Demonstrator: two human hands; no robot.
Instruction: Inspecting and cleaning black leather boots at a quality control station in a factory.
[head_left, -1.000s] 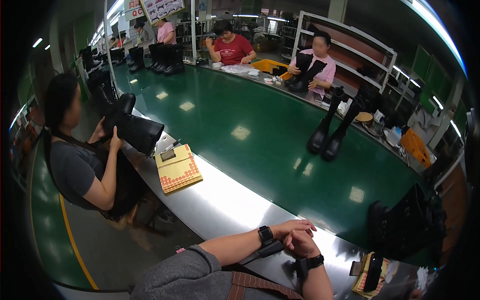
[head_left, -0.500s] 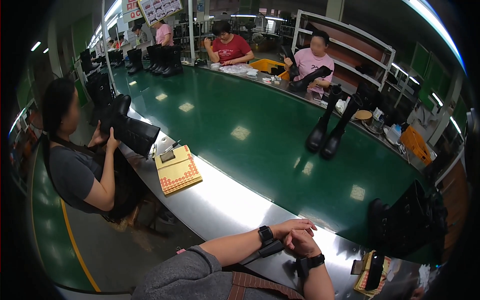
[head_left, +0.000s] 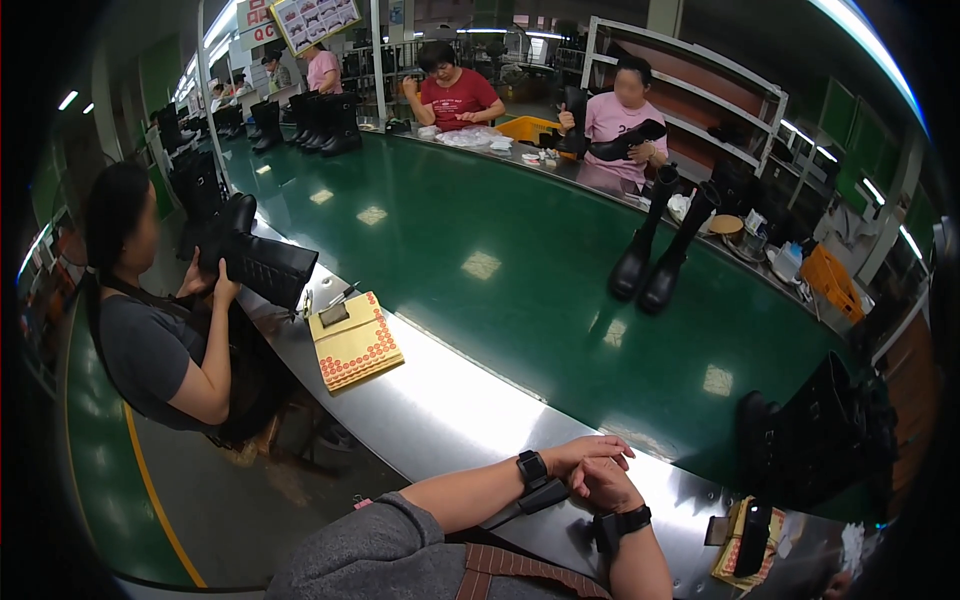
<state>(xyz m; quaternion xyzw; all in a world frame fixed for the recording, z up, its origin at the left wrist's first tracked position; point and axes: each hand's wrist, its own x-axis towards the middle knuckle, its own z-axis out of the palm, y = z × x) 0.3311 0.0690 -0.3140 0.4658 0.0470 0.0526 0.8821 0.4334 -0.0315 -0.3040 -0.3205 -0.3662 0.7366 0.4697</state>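
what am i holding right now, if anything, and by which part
Nothing that shows: your left hand and right hand are close together above the metal ledge, with no object visible in either.

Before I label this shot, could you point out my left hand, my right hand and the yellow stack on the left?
Left hand (head_left: 580, 451): head view, middle of the hand.
Right hand (head_left: 608, 485): head view, middle of the hand.
Yellow stack (head_left: 352, 345): head view, its top face.
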